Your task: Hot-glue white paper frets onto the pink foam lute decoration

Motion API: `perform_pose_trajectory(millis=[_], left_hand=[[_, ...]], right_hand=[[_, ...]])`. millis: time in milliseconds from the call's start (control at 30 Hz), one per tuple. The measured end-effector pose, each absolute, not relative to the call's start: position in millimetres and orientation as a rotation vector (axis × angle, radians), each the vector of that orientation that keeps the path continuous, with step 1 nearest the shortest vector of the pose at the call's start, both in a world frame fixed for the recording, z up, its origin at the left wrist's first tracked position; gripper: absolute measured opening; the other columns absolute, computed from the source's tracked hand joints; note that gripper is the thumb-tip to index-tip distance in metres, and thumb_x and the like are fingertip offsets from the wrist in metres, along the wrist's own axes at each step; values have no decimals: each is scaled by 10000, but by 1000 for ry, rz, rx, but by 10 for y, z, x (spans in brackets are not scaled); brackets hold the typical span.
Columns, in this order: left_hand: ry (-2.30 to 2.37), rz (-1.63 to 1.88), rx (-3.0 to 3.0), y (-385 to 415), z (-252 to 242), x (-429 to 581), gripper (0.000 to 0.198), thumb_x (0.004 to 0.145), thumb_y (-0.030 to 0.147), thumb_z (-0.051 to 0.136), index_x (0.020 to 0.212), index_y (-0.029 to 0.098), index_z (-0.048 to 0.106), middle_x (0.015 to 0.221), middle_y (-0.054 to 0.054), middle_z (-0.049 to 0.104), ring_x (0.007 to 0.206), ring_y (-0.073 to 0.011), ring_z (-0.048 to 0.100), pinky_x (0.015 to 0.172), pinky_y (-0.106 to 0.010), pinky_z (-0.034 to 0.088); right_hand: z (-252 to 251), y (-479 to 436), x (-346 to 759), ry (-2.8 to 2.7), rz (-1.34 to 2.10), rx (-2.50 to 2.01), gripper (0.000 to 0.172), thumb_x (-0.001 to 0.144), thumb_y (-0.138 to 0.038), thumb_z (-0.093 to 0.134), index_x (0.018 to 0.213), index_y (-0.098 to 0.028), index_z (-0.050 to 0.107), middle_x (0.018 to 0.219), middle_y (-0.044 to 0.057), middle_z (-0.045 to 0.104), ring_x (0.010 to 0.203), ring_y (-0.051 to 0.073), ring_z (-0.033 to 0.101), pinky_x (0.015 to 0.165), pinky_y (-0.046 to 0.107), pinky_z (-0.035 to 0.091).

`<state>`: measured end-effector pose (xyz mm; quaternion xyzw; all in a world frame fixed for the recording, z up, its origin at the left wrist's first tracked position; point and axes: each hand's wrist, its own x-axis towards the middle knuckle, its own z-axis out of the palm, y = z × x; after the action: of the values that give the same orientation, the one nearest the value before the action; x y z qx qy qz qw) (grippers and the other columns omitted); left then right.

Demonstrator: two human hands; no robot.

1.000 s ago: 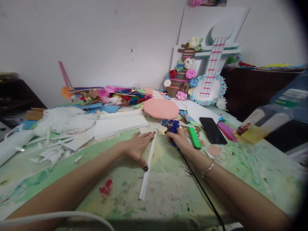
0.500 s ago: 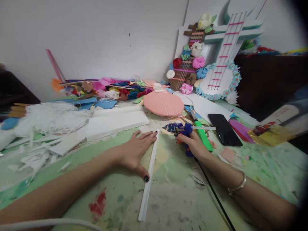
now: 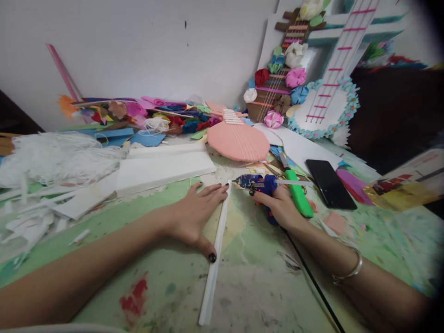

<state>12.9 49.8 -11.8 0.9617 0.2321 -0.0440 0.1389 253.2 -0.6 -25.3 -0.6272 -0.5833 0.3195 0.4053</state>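
A long, narrow white strip lies lengthwise on the paint-stained table. My left hand is spread flat, its fingertips and thumb pressing along the strip's left side. In my right hand is a blue hot glue gun, gripped by its handle, with a clear glue stick out of its back. The nozzle points left, at the strip's far end; whether it touches is too small to tell. A black cord runs from the gun towards me.
Behind stands a pink paper instrument with strings. To the right lie a green-handled knife, a black phone and a yellowish bottle. White string, white board and paper scraps fill the left.
The glue gun's nozzle has come slightly closer to the strip's far end. My left hand keeps its place on the strip. The view has tilted down a little.
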Motion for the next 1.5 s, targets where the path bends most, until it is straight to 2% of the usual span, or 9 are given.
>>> perform_pose_trajectory(millis=[433, 633, 1167, 1500], left_hand=[[680, -130, 2793, 495, -115, 130, 1159, 570, 728, 579, 1461, 184, 74, 1533, -169, 87, 1383, -409, 89, 1084, -597, 21], [680, -115, 2797, 492, -115, 127, 1164, 571, 709, 587, 1465, 201, 42, 1536, -159, 84, 1386, -399, 85, 1083, -600, 27], [691, -119, 2790, 493, -115, 126, 1168, 568, 716, 589, 1464, 193, 54, 1537, -156, 73, 1392, -376, 83, 1087, -587, 9], [683, -134, 2802, 497, -112, 127, 1152, 572, 726, 579, 1453, 165, 95, 1536, -170, 67, 1389, -389, 81, 1088, -581, 12]], right_hand=[[-260, 15, 2527, -1523, 788, -1611, 258, 716, -380, 545, 561, -182, 489, 517, -24, 447, 519, 118, 379, 493, 262, 262], [-299, 21, 2551, -1525, 789, -1573, 212, 710, -371, 561, 626, -182, 511, 571, -18, 499, 549, 129, 416, 516, 261, 297], [-298, -24, 2569, -1586, 771, -1513, 175, 736, -353, 569, 717, -179, 581, 587, -17, 505, 586, 145, 452, 541, 259, 336], [-282, 11, 2541, -1577, 720, -1591, 237, 732, -381, 556, 619, -175, 525, 585, -14, 513, 576, 139, 447, 534, 260, 324]])
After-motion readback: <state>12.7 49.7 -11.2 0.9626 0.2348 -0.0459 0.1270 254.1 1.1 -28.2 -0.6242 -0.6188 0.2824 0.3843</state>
